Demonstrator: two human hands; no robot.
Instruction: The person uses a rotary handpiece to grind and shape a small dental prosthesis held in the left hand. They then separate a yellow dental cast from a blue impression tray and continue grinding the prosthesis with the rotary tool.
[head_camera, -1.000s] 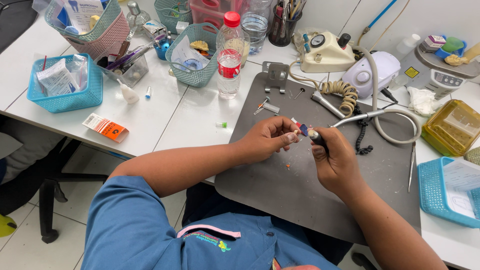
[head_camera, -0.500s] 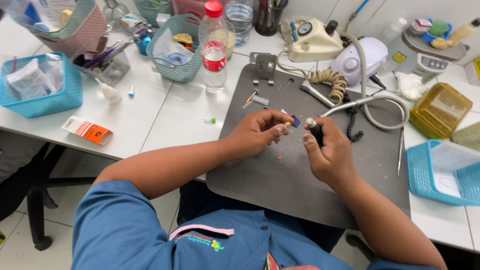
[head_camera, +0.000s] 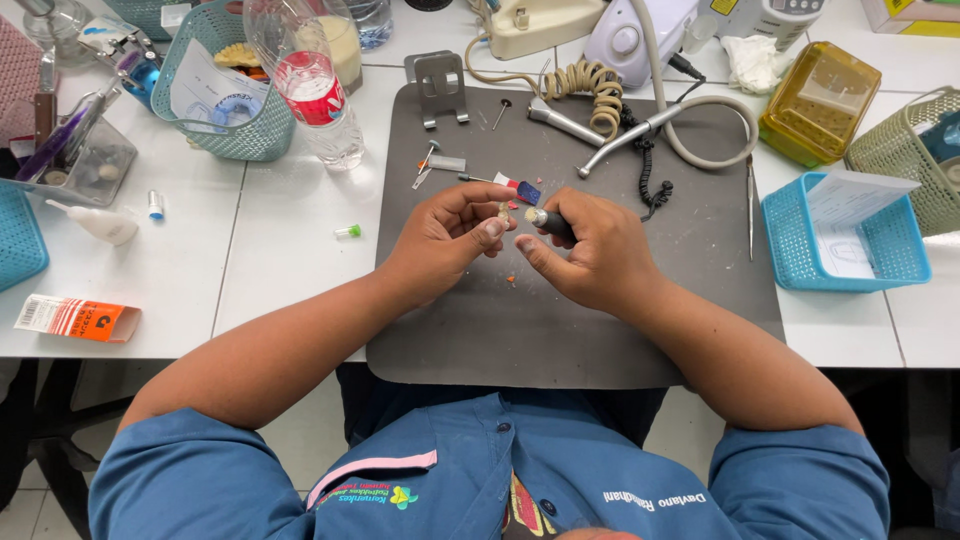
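Both hands have drawn closer to the body since a moment back, and they now meet over the middle of the grey mat (head_camera: 640, 330), where before they worked nearer its far edge. Left hand (head_camera: 445, 240) pinches a tiny pale piece (head_camera: 506, 211) between thumb and fingertips, closed tight on it. Right hand (head_camera: 590, 250) is wrapped around a dark handpiece (head_camera: 548, 221) (held like a pen), its tip touching the little piece.

That piece looks very light and hard, likely brittle, and small enough to slip away; I'd judge the safe hold is just this, a fingertip pinch by its sides, leaving the worked face bare.

Crumbs of orange grit (head_camera: 510, 280) lie on the mat just below the hands. Just beyond the fingers lies a small red and blue bit (head_camera: 522, 187), with loose pins (head_camera: 428, 158) near it. Further out, a coiled cord (head_camera: 585, 85) runs to a cream box (head_camera: 535, 22). A clear bottle with a red label (head_camera: 315, 85) stands left of the mat beside a teal basket (head_camera: 230, 120). An orange packet (head_camera: 78, 318) lies near the table's front edge, and a blue basket (head_camera: 845, 240) sits to the right.
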